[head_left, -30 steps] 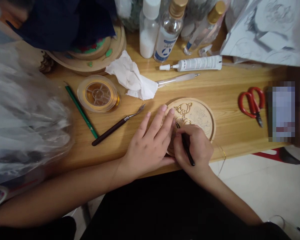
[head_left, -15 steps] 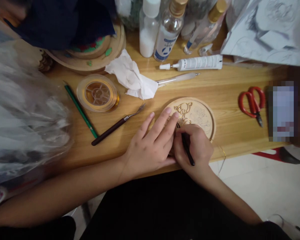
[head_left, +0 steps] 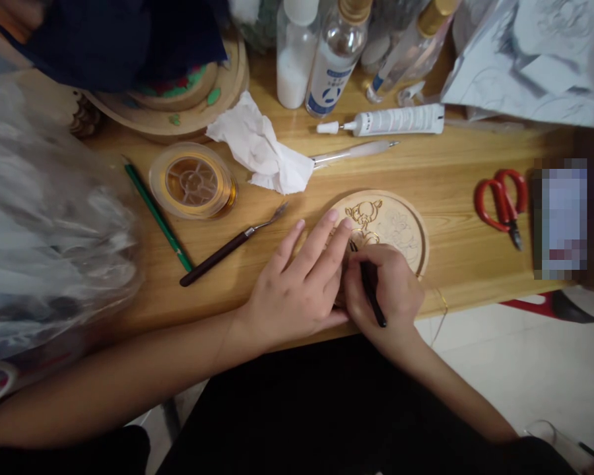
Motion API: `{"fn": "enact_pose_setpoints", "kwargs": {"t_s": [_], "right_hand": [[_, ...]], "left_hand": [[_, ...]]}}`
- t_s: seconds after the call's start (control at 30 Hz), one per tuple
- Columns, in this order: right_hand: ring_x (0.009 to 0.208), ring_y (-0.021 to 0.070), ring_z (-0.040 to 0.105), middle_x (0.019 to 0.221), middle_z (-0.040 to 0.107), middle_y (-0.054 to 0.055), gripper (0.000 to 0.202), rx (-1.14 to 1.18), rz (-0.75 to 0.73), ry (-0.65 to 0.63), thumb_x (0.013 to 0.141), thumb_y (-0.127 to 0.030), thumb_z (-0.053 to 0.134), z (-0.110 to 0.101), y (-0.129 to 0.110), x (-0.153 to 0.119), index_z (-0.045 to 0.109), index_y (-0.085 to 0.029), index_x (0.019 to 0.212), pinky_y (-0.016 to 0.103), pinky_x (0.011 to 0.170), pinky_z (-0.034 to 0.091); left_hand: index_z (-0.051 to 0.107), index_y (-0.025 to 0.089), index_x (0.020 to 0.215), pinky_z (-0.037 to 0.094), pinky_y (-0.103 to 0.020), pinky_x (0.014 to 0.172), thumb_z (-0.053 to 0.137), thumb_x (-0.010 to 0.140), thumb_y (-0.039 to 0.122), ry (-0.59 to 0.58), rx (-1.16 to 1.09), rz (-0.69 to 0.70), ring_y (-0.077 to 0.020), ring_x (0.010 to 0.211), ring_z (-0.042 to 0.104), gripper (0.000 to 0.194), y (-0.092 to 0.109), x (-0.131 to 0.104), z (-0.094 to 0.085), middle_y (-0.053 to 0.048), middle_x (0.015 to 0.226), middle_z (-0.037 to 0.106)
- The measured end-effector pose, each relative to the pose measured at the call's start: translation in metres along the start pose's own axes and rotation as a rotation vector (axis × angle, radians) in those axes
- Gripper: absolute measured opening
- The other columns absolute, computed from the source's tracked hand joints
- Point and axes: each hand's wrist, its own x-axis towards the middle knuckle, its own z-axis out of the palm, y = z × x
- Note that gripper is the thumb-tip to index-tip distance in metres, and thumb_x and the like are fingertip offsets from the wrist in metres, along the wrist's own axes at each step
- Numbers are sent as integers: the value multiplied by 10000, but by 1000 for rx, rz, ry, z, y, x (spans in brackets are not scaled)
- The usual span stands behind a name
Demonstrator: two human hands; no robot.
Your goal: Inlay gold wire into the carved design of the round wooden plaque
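Observation:
A round wooden plate (head_left: 422,231) lies near the table's front edge, bearing gold wire outlines (head_left: 365,212) at its upper left and a pencil drawing (head_left: 398,227) on its right part. My left hand (head_left: 297,287) rests on the plate's left side, fingers spread and flat. Closed around a thin black tool (head_left: 373,297), my right hand (head_left: 389,287) sits on the plate's lower part, the tool's tip at the wire outlines. Gold wire (head_left: 444,302) trails from beside my right hand over the table edge. My hands hide the plate's lower left.
Left of my hands lie a brown-handled palette knife (head_left: 218,257), a green pencil (head_left: 153,210) and a wire spool (head_left: 193,181). Crumpled tissue (head_left: 257,145), a pen (head_left: 356,152), a white tube (head_left: 400,121) and bottles (head_left: 331,66) stand or lie behind. Red-handled cutters (head_left: 502,201) are at right.
The whole view has shifted very slightly. My hands and the black tool hold nearly the same positions on the plate.

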Motion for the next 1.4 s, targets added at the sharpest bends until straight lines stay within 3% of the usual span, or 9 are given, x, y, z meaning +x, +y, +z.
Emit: {"fn": "enact_pose_setpoints", "kwargs": {"t_s": [0.37, 1.0, 1.2, 1.3, 1.4], "right_hand": [[714, 121, 577, 830, 624, -9, 202, -4, 9, 1, 880, -74, 556, 0, 1, -2, 494, -227, 997, 263, 655, 499], [725, 121, 613, 847, 624, -17, 189, -19, 56, 13, 878, -118, 593, 0, 1, -4, 499, -232, 996, 261, 627, 503], [710, 154, 628, 846, 631, -3, 227, 88, 181, 118, 877, -136, 606, 0, -3, -9, 519, -273, 1035, 312, 603, 534], [717, 168, 631, 844, 627, 0, 200, 184, 289, 228, 890, -183, 616, 1, -4, -11, 525, -289, 1033, 335, 602, 534], [748, 158, 645, 873, 627, 2, 225, 242, 293, 321, 870, -178, 650, 0, -5, -11, 532, -274, 1036, 325, 642, 548]], "left_hand": [[660, 95, 1160, 362, -457, 1133, 427, 949, 587, 31, -15, 8, -332, 1352, 487, 585, -1, -1, 2, -139, 1425, 558], [614, 19, 1234, 361, -490, 1113, 386, 956, 617, -28, -2, -19, -363, 1349, 478, 697, 0, 0, 3, -202, 1430, 534], [624, 24, 1228, 360, -488, 1115, 394, 954, 614, -71, -5, -14, -360, 1359, 470, 690, 0, 1, 1, -218, 1442, 515], [636, 12, 1211, 383, -491, 1093, 393, 949, 629, -69, -16, -20, -374, 1326, 504, 713, 0, 2, 0, -236, 1402, 548], [629, -3, 1225, 415, -494, 1061, 434, 921, 662, -85, -35, -28, -399, 1292, 532, 757, 0, 3, 0, -247, 1369, 572]]}}
